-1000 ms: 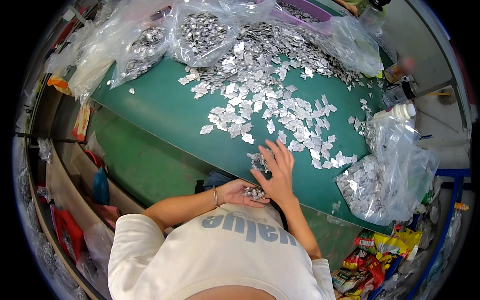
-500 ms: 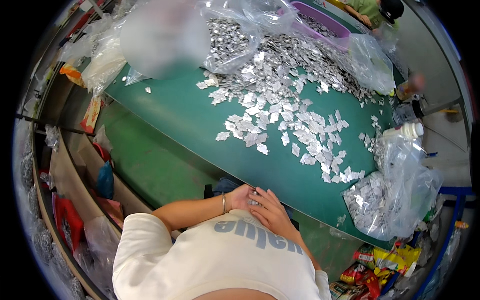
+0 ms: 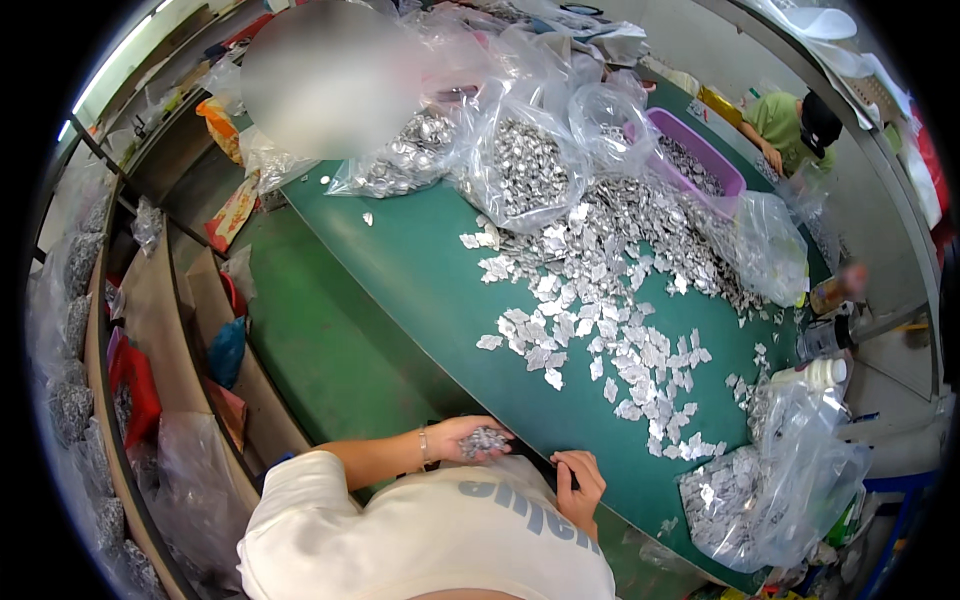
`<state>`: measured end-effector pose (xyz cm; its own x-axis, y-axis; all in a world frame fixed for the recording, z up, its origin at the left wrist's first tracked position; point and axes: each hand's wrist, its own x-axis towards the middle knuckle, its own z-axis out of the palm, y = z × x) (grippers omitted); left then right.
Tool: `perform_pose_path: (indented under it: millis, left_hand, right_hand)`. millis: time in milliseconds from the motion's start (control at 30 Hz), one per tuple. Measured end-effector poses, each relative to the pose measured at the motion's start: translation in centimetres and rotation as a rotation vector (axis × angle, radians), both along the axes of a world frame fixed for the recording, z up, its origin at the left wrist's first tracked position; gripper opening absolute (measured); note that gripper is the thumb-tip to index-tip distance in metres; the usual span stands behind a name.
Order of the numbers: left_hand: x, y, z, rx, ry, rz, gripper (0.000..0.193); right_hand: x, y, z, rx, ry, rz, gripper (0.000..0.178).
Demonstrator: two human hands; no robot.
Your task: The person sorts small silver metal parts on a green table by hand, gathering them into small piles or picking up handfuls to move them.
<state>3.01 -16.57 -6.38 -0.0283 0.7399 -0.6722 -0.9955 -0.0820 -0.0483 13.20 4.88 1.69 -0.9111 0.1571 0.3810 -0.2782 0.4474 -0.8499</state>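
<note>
My left hand (image 3: 456, 434) is cupped palm up at the near edge of the green table, cradling a handful of small silver metal pieces (image 3: 484, 443). To its right, my right hand (image 3: 581, 480) is closed at the table edge, thumb and fingers drawn together; whatever it may hold is too small to make out. Beyond both hands, flat silver metal pieces (image 3: 640, 350) lie scattered across the green table (image 3: 420, 290), thickening into a heap farther back.
Clear plastic bags of metal pieces (image 3: 530, 165) stand along the back, beside a purple bin (image 3: 715, 165). Another filled bag (image 3: 722, 505) lies at right near a white bottle (image 3: 822, 374). A co-worker in green (image 3: 780, 125) sits far right. Cardboard-sided shelving (image 3: 150, 300) runs along the left.
My hands have come apart: the left now shows its handful of pieces, and the right has moved away to the right. The view has shifted, showing more of the table's far end.
</note>
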Motion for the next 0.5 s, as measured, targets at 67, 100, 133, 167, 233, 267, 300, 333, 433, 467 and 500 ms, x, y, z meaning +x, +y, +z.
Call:
perform_pose_path:
  millis: [67,100,133,167,233,267,300,333,433,467,500]
  left_hand:
    - [-0.5,-1.9,1.2,-0.058,0.071,-0.004,0.028]
    - [-0.8,-2.8,2.0,-0.069,0.145,-0.028,0.028]
    - [-1.4,-3.3,2.7,-0.073,0.22,-0.058,0.027]
    - [-2.0,-3.7,3.3,-0.006,0.205,-0.059,0.027]
    - [-3.0,-4.4,4.5,0.121,0.168,-0.045,0.027]
    - [-3.7,-4.0,5.0,0.259,0.03,0.054,0.026]
    - [-4.4,-3.8,5.7,0.386,-0.113,0.147,0.025]
    - [-5.1,-3.3,6.6,0.37,-0.106,0.202,0.022]
    - [-6.7,-1.6,9.0,0.286,-0.001,0.382,0.022]
    - [-6.7,-0.8,9.4,0.252,0.059,0.482,0.02]
    - [-7.3,-0.1,9.7,0.233,0.059,0.54,0.019]
  right_hand:
    - [-0.5,0.2,0.5,0.028,0.031,0.06,0.013]
    - [-0.9,0.3,0.8,0.048,0.053,0.091,0.014]
    - [-1.3,0.4,0.4,0.036,0.075,0.117,0.015]
    - [-1.6,0.5,0.5,0.038,0.066,0.123,0.013]
    - [-2.4,0.6,0.6,0.033,0.043,0.153,0.011]
    - [-2.8,0.9,0.7,0.043,0.039,0.16,0.011]
    - [-2.9,1.0,0.7,0.037,0.031,0.147,0.012]
    - [-3.1,1.1,0.8,0.03,0.024,0.133,0.012]
    - [-3.4,1.5,0.7,0.018,-0.006,0.115,0.012]
    - [-3.5,1.6,0.5,0.015,-0.016,0.115,0.012]
    - [-3.6,1.6,0.5,0.014,-0.033,0.102,0.012]
